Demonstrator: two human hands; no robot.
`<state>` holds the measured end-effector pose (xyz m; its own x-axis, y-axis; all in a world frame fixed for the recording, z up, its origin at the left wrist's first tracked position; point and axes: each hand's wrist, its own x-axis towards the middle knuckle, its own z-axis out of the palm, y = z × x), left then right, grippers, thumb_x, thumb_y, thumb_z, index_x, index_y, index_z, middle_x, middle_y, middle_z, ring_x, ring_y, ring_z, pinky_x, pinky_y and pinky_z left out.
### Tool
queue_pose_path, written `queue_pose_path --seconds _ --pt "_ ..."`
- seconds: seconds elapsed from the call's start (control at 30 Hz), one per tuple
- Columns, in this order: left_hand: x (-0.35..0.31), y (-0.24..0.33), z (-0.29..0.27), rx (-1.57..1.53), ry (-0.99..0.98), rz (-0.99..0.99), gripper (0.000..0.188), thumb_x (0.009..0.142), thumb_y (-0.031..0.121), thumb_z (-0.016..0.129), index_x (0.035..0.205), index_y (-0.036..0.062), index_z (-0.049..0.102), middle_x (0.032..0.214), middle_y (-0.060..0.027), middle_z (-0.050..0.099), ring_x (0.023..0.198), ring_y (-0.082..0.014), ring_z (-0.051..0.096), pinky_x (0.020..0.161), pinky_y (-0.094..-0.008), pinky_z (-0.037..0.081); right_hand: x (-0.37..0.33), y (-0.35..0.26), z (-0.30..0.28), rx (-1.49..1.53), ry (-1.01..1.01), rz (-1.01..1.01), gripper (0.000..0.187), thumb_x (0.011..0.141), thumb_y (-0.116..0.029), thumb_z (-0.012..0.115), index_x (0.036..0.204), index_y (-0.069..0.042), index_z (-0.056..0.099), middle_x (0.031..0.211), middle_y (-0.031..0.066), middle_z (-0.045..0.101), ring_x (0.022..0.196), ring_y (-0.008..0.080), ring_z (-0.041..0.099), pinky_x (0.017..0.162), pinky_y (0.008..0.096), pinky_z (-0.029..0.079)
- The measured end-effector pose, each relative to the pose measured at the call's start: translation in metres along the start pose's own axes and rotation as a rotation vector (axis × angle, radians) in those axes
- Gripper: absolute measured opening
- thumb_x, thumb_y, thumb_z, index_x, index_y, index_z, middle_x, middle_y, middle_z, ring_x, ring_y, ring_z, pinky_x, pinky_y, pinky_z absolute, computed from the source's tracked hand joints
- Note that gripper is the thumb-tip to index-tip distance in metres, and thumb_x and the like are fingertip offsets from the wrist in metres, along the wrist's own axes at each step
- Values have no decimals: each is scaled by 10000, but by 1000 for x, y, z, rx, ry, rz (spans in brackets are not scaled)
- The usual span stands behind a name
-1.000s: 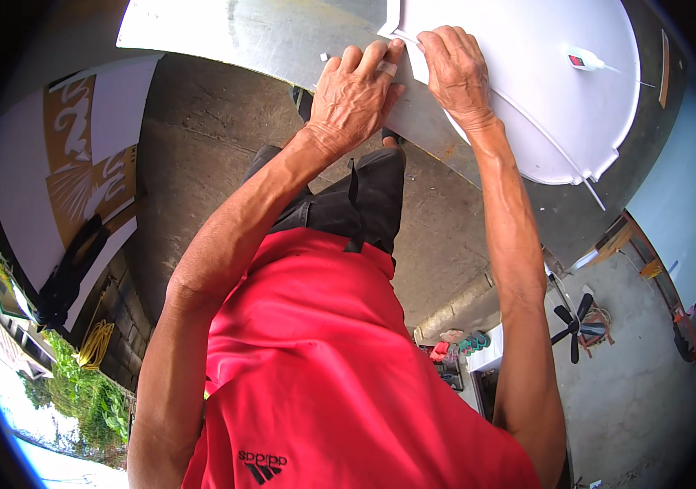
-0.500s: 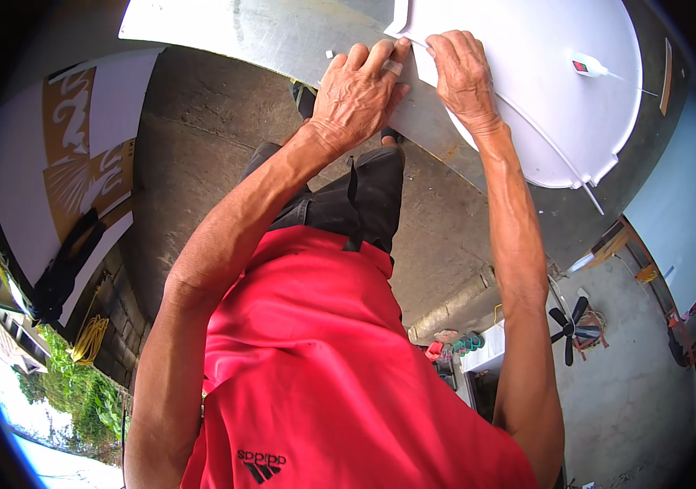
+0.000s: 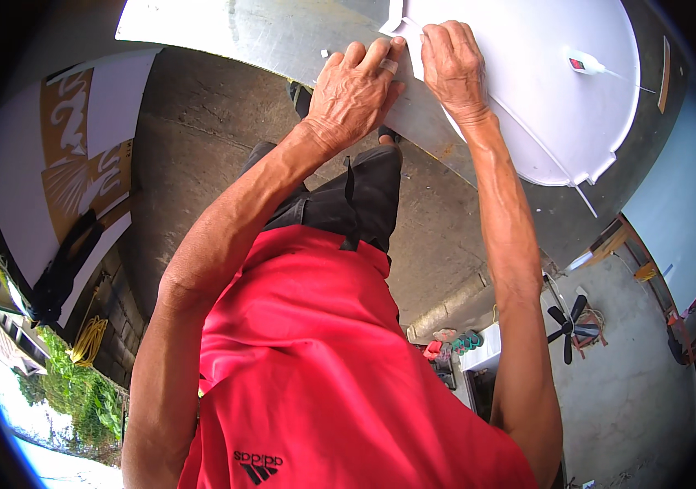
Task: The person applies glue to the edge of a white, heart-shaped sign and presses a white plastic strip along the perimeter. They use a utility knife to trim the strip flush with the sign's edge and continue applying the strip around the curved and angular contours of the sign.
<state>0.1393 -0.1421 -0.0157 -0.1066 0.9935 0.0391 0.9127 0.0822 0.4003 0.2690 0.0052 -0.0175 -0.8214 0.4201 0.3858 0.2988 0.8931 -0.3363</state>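
Note:
At the table's near edge, my left hand lies with its fingers stretched out and thumb apart. Its index fingertip rests by the notched corner of a large rounded white sheet, and a pale bandage wraps one finger. My right hand is closed in a pinch on a thin white strip. From under that hand the strip runs across the sheet, its tail sticking out past the sheet's lower right edge. The fingertips of the right hand partly hide where they grip.
A small white bottle with a thin needle tip lies on the sheet. The metal tabletop bears a small white scrap. Patterned panels stand at the left. A black-bladed fan sits on the floor, lower right.
My right hand has shifted slightly left and away from me, still pinching the strip. The strip's far end now points away from the left index fingertip. My left hand has barely moved.

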Motion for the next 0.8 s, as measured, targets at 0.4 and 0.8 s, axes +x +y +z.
queue_pose_path --seconds 0.4,0.8 --pt "-2 -2 4 -20 55 16 602 974 359 644 1463 26 535 1290 -65 527 1029 -251 546 866 -397 482 -11 10 2 62 -59 -53 187 861 -7 695 1020 -30 599 938 112 558 895 296 599 804 413 527" --pt "-3 -3 4 -37 46 19 630 966 355 655 1494 46 507 1286 -68 533 1043 -256 555 882 -402 490 -4 5 5 -13 16 77 171 879 11 694 1035 -14 628 941 132 588 891 330 604 784 436 516"
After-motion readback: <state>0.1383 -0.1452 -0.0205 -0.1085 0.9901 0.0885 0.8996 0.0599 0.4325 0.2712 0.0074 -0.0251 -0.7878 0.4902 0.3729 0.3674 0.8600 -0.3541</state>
